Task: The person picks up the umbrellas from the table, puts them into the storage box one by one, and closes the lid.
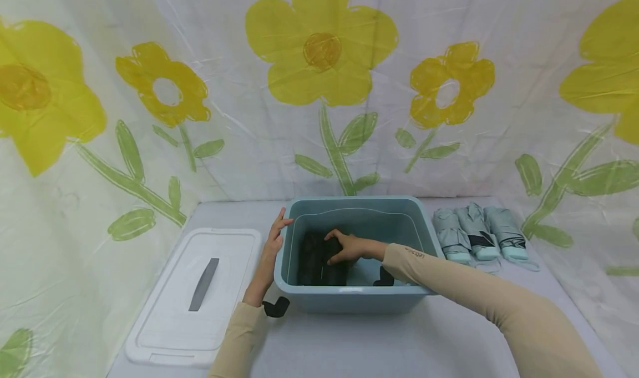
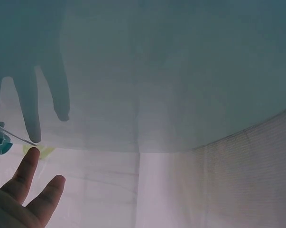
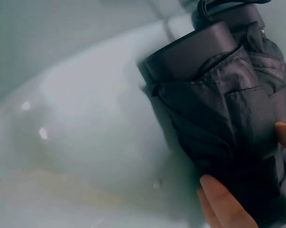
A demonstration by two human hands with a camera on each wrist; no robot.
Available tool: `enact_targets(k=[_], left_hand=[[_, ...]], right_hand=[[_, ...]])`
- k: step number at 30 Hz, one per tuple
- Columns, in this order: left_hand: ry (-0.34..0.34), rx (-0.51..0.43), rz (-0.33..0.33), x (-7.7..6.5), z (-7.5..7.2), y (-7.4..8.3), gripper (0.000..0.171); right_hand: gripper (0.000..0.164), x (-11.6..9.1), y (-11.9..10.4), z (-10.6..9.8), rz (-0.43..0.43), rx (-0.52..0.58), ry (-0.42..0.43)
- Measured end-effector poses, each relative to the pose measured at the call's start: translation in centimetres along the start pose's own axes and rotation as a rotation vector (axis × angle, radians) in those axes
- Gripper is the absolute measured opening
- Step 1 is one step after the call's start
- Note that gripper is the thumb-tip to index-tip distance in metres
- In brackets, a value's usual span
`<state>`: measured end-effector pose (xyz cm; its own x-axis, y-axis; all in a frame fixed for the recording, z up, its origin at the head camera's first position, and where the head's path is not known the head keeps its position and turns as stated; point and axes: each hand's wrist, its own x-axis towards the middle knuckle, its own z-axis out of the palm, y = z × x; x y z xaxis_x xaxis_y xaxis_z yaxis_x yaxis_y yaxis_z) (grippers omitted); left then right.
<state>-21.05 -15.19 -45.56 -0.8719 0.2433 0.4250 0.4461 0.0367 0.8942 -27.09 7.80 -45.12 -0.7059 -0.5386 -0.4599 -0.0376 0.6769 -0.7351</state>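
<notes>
Right hand (image 1: 348,248) gripping black umbrella (image 3: 223,111) inside bin (image 1: 356,301), thumb and fingers spanning its sides; left hand (image 1: 270,249) resting straight-fingered at bin's rim, presumably steadying it

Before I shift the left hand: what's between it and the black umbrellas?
The blue bin's left wall stands between the left hand and the black umbrellas, in the head view.

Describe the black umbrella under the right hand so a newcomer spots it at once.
Start at the big blue bin on the table. Inside, toward its left wall, two black umbrellas lie side by side. Pick the right-hand umbrella, set apart from its neighbour by the right hand gripping it.
</notes>
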Motion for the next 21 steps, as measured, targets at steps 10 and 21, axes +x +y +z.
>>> enact_targets(k=[10, 21], left_hand=[[0.002, -0.003, 0.003, -0.09, 0.26, 0.34, 0.044], [0.003, -0.004, 0.007, 0.03, 0.29, 0.50, 0.044]], right_hand=[[0.065, -0.06, -0.03, 0.18, -0.003, -0.067, 0.027], [0.079, 0.23, -0.37, 0.18, 0.029, -0.130, 0.054]])
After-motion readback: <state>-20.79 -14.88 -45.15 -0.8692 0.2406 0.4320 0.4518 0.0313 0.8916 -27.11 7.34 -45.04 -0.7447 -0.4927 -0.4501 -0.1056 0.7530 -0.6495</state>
